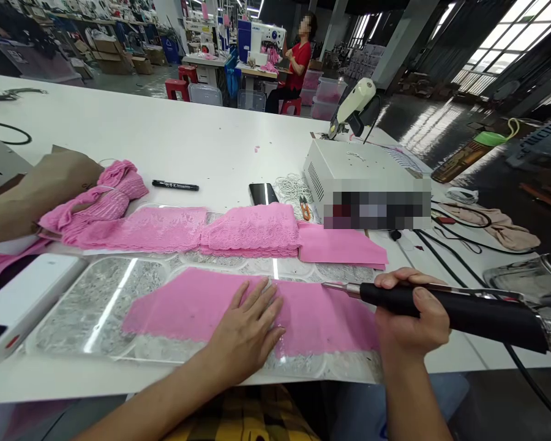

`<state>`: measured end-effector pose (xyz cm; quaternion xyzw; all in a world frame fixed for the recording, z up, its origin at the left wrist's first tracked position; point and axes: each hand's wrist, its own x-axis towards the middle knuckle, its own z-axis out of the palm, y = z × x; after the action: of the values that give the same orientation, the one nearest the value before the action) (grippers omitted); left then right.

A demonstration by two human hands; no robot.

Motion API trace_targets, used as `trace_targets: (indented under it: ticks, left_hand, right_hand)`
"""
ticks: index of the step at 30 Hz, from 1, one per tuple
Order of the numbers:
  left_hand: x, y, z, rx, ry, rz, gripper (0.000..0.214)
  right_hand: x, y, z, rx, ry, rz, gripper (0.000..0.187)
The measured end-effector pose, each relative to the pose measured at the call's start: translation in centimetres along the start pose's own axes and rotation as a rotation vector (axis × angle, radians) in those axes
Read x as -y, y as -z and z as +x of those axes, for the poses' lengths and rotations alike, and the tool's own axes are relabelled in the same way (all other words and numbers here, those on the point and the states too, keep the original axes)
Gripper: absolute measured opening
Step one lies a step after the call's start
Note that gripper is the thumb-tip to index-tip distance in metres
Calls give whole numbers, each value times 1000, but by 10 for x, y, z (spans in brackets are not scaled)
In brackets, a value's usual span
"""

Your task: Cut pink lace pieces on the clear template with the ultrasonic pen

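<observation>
A pink fabric panel (165, 306) lies flat on a clear, patterned mat (73, 312) in front of me. My left hand (252, 324) rests palm down on the middle of it, fingers spread. My right hand (413, 312) is wrapped around a black-handled corded tool (477, 315) with a narrow metal tip. That tip points left and meets the panel's upper edge; whether it presses on the cloth I cannot tell. Behind the panel lie pink lace pieces (252, 226) in a stack and another plain pink piece (340, 245).
A grey metal box (362, 165) stands at the back right, with black cables (454, 263) beside it. Orange snips (305, 208), a phone (263, 193) and a black marker (175, 185) lie farther back. A tied pink bundle (101, 199) sits left. A person in red (298, 64) sits beyond the table.
</observation>
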<state>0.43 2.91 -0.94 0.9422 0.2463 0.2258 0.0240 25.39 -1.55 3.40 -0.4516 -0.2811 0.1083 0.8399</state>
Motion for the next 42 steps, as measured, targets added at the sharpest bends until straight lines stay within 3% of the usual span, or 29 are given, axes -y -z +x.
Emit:
trace_targets:
  ticks: [8, 16, 33, 42]
  left_hand:
    - [1, 0, 0, -15, 6, -13, 37]
    - [1, -3, -1, -51, 8, -35, 36]
    - [2, -4, -2, -42, 13, -9, 37]
    - [8, -5, -3, -57, -51, 66, 38]
  right_hand:
    - [-1, -1, 3, -31, 22, -25, 12]
    - [9, 20, 19, -251, 76, -65, 12]
    - [0, 20, 15, -154, 100, -48, 13]
    - [4, 19, 16, -145, 111, -32, 14]
